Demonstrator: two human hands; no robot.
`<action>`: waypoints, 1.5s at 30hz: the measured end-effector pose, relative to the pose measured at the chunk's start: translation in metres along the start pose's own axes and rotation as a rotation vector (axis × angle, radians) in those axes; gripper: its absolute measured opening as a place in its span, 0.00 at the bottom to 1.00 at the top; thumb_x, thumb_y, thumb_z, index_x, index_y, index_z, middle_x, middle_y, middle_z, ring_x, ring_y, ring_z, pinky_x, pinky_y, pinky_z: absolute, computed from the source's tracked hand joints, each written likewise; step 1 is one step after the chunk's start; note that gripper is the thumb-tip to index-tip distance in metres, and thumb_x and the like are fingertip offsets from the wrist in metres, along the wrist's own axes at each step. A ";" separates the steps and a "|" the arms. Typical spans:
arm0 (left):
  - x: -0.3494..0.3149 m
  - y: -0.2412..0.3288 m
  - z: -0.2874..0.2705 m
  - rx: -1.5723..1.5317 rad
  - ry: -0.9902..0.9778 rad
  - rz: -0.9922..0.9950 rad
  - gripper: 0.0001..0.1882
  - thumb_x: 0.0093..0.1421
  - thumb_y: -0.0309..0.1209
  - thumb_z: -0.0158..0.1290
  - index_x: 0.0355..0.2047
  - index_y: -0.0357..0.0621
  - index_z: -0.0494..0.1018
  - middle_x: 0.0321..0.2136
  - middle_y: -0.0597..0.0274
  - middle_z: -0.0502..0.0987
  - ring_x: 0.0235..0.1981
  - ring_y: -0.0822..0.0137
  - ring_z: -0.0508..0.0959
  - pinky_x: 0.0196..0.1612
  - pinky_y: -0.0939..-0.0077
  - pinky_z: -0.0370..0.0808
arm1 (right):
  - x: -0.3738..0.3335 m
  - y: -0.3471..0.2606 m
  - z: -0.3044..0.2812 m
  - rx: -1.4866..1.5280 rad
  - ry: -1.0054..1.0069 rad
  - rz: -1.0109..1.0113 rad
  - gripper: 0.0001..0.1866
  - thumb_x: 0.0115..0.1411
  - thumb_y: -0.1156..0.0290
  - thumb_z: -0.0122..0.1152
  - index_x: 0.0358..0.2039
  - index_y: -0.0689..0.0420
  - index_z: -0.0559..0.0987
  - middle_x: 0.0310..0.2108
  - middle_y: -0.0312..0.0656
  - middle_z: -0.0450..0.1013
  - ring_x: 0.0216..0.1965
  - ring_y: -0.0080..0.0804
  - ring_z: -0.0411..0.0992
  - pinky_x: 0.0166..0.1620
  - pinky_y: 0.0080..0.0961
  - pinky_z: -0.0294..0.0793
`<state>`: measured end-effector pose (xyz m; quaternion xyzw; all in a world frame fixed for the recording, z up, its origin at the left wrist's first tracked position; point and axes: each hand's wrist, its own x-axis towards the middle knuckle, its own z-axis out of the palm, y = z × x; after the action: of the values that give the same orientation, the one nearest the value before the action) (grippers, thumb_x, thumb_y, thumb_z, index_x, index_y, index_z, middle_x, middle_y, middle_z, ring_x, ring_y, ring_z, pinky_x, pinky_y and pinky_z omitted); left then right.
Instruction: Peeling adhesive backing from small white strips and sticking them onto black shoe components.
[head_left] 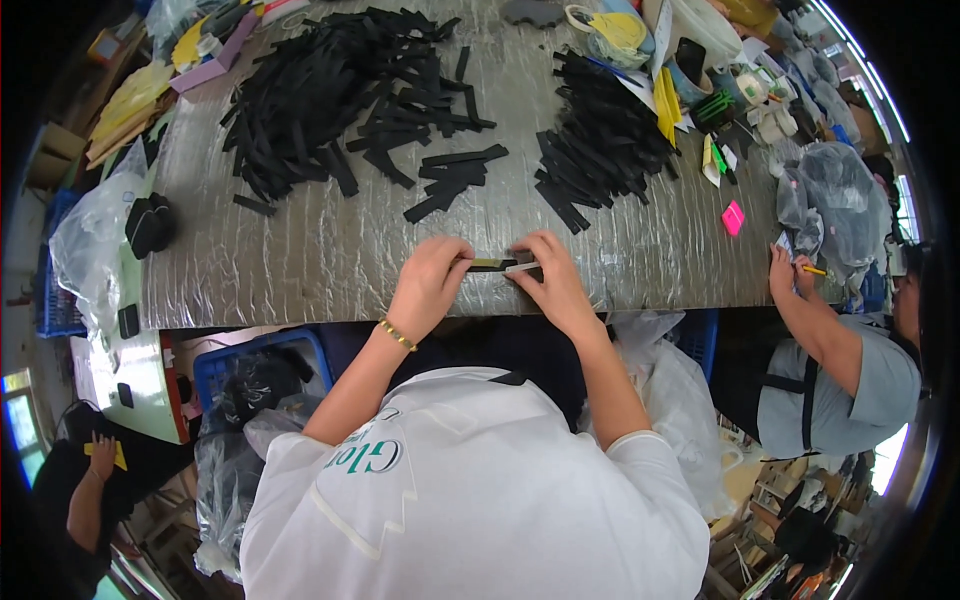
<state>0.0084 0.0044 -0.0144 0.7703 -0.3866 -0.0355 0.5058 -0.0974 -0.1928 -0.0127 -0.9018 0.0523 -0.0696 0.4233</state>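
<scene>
Yellowish piece [487, 263], one, pinched tight in left hand [432, 277]; one pale piece [522, 267] pinched in right hand [555, 278]; two black piles [300, 120] beyond.

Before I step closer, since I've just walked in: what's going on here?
A person holds a thin yellowish piece in the left hand and a thin pale piece in the right hand, both too small to identify. Beyond them, black strips lie on the table in two main heaps. At right, a co-worker holds a yellow stick.
</scene>
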 end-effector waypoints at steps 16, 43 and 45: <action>-0.006 -0.007 0.016 0.139 -0.118 0.138 0.08 0.53 0.20 0.59 0.35 0.39 0.79 0.38 0.57 0.79 0.40 0.53 0.77 0.44 0.62 0.76 | -0.012 -0.001 0.023 -0.176 0.285 -0.191 0.10 0.57 0.71 0.67 0.38 0.60 0.78 0.39 0.44 0.74 0.43 0.46 0.72 0.46 0.39 0.69; -0.003 0.003 0.039 0.237 -0.098 0.227 0.15 0.49 0.19 0.54 0.37 0.42 0.82 0.33 0.62 0.78 0.36 0.59 0.77 0.40 0.66 0.77 | -0.021 -0.004 -0.008 0.444 0.388 0.295 0.16 0.74 0.67 0.47 0.37 0.65 0.77 0.33 0.42 0.76 0.32 0.29 0.74 0.38 0.26 0.74; -0.002 0.003 0.040 0.241 -0.093 0.239 0.15 0.49 0.19 0.54 0.37 0.43 0.82 0.33 0.62 0.77 0.36 0.59 0.77 0.40 0.66 0.77 | -0.019 -0.002 0.001 0.563 0.351 0.318 0.13 0.73 0.68 0.52 0.38 0.64 0.79 0.31 0.40 0.78 0.32 0.24 0.76 0.37 0.22 0.76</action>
<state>-0.0126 -0.0246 -0.0316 0.7714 -0.4999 0.0356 0.3921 -0.1157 -0.1878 -0.0129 -0.7049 0.2422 -0.1684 0.6450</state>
